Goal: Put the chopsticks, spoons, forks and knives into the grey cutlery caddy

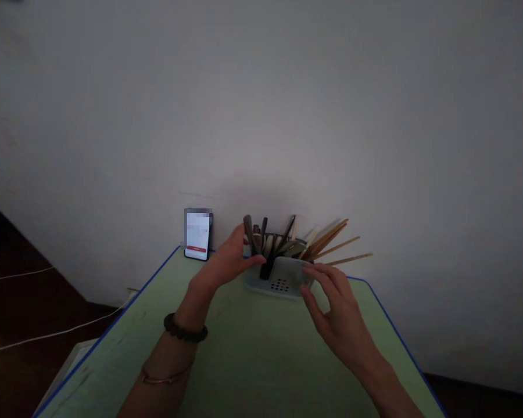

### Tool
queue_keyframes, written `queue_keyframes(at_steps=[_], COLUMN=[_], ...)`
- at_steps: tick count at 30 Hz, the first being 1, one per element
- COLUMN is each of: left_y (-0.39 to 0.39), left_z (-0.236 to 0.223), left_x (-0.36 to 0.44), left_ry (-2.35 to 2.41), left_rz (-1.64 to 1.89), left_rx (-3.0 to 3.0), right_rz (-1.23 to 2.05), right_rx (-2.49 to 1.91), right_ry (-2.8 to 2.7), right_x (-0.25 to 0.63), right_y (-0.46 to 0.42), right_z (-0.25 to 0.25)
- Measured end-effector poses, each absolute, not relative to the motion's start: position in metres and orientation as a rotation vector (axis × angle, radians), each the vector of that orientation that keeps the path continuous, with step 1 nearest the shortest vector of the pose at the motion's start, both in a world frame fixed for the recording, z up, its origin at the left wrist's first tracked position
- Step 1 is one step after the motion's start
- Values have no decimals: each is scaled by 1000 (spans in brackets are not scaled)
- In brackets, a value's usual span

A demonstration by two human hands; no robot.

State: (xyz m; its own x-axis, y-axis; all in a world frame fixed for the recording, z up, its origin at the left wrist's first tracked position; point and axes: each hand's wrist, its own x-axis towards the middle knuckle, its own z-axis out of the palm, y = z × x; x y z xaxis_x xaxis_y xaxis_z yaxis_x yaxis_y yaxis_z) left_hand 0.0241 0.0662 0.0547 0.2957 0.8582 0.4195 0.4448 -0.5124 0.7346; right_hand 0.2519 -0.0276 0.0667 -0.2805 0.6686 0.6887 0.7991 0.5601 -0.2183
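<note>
A grey plastic cutlery holder [294, 284] with drain holes in its front stands at the far end of the table by the wall. Dark-handled utensils [268, 267] and pale spoon-like pieces fill its left and middle. Wooden chopsticks [331, 239] lean out to the right. At the holder's left end is my left hand [229, 258], curled around it with the thumb across the front and the other fingers partly hidden behind the handles. My right hand [337, 299] is at the right front corner, thumb and forefinger apart, fingertips against or very near the holder.
A phone [197, 235] with a lit screen leans upright against the wall [287, 116], left of the holder. The pale green table [261, 360] has a blue edge. White cables [56, 334] run over the dark floor at left.
</note>
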Motion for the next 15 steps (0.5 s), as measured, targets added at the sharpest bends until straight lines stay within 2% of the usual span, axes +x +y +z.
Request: queue_keyframes(at_steps=[5,8,15], left_y=[55,53,59], left_z=[67,71,70], left_x=[30,33,37], left_ry=[1180,1142,1098], left_rz=[1398,1391,1326], left_rx=[1998,2057,2222], right_rz=[-324,-385,71], right_rx=[-1071,-1090,-1231], right_ry=[-2029,-2076,-2188], right_x=[240,226,221], right_y=[-8,11,35], right_z=[79,98,114])
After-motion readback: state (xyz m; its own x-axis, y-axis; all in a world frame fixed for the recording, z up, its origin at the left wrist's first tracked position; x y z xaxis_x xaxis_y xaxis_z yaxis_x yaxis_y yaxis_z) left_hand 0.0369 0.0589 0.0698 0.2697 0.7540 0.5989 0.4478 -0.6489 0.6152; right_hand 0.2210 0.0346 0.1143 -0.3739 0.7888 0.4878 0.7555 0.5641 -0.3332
